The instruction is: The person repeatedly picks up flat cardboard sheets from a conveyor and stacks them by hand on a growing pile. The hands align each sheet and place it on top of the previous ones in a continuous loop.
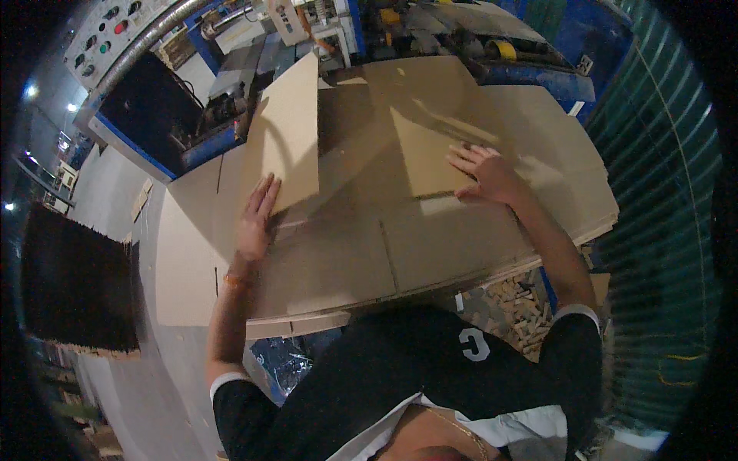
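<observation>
A large sheet of brown corrugated cardboard, slotted and creased, lies in front of me on a stack of similar sheets. At its far left one flap or panel stands tilted up, catching the light. My left hand rests with stretched fingers against that panel's near left corner; its thumb is hard to make out. To the right, my right hand lies with fingers spread over another cardboard panel, its thumb pointing left. An orange band circles my left wrist.
Beyond the cardboard stands a blue machine with metal parts. A control panel with buttons is at the upper left. Green corrugated sheeting rises on the right. Cardboard scraps lie below the stack, and a dark stack stands far left.
</observation>
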Motion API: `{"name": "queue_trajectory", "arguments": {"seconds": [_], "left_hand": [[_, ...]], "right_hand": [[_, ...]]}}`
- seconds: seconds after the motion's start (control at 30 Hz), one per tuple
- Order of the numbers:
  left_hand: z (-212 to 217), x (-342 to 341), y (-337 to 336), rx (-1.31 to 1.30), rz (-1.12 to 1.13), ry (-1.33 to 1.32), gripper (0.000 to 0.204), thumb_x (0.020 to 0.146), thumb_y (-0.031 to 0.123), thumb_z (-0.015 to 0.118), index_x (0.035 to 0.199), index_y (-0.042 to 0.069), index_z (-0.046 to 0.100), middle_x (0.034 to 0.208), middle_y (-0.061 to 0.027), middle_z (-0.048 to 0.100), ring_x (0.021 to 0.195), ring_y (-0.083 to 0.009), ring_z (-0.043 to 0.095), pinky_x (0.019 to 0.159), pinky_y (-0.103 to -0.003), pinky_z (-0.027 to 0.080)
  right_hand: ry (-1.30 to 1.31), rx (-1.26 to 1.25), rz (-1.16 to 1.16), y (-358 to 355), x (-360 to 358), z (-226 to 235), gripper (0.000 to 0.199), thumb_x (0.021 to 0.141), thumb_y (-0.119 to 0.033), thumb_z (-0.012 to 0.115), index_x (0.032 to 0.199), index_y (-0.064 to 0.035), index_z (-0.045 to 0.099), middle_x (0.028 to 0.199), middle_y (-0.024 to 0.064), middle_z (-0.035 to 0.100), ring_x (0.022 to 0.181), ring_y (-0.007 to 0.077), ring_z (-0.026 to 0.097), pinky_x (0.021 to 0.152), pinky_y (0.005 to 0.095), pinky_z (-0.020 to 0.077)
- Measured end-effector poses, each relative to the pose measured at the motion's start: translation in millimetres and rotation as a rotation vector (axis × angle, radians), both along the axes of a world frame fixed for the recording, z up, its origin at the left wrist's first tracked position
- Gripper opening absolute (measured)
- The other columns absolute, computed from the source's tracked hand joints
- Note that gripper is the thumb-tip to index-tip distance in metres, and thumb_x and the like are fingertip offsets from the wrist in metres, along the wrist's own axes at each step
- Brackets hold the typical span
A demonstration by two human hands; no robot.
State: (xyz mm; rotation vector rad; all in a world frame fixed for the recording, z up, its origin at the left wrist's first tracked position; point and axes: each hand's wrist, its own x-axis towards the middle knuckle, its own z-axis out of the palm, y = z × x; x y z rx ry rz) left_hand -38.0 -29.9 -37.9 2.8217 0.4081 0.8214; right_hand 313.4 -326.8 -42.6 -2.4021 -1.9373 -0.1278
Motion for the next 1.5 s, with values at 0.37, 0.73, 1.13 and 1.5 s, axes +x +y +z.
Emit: {"name": "queue_trajectory", "arguments": {"seconds": [0.37,0.73,1.13,1.5], "left_hand": [[-19,105,77,0.334,0.552,-0.042,0.066,0.075,0.008,0.060,0.135,0.010,0.034,0.126,-0.0136,0.048,0.114,-0.0315,0.047,0.092,-0.038,0.039],[-78,-220,68,0.048,1.496,-0.235,0.076,0.073,0.030,0.069,0.133,0.002,0.033,0.128,-0.0191,0.045,0.115,-0.0342,0.045,0.096,-0.041,0.036],[-56,-215,19,-0.407,1.249,-0.694,0.071,0.079,0.043,0.060,0.133,0.003,0.037,0.130,-0.0202,0.044,0.114,-0.0340,0.047,0.093,-0.042,0.038],[-20,-186,-14,-0.978,0.888,-1.465,0.039,0.084,0.018,0.056,0.115,-0.005,0.049,0.114,-0.0175,0.050,0.096,-0.0226,0.054,0.076,-0.035,0.049]], "right_hand": [[-0.080,0.155,-0.497,90,52,-37,0.046,0.084,-0.041,0.051,0.124,-0.0167,0.048,0.129,0.0093,0.045,0.121,0.0261,0.040,0.096,0.0488,0.0340],[-0.246,0.487,-1.442,-165,-21,-49,0.069,0.081,-0.046,0.056,0.129,0.0000,0.038,0.123,0.0230,0.046,0.121,0.0390,0.037,0.104,0.0472,0.0233],[0.281,1.920,-0.839,-167,12,-48,0.044,0.083,-0.004,0.057,0.123,0.0027,0.041,0.108,0.0095,0.055,0.094,0.0182,0.054,0.083,0.0316,0.0435],[0.655,1.621,-0.391,-182,21,118,0.045,0.078,0.000,0.058,0.120,0.0032,0.044,0.115,0.0124,0.053,0.104,0.0216,0.051,0.089,0.0324,0.0393]]}}
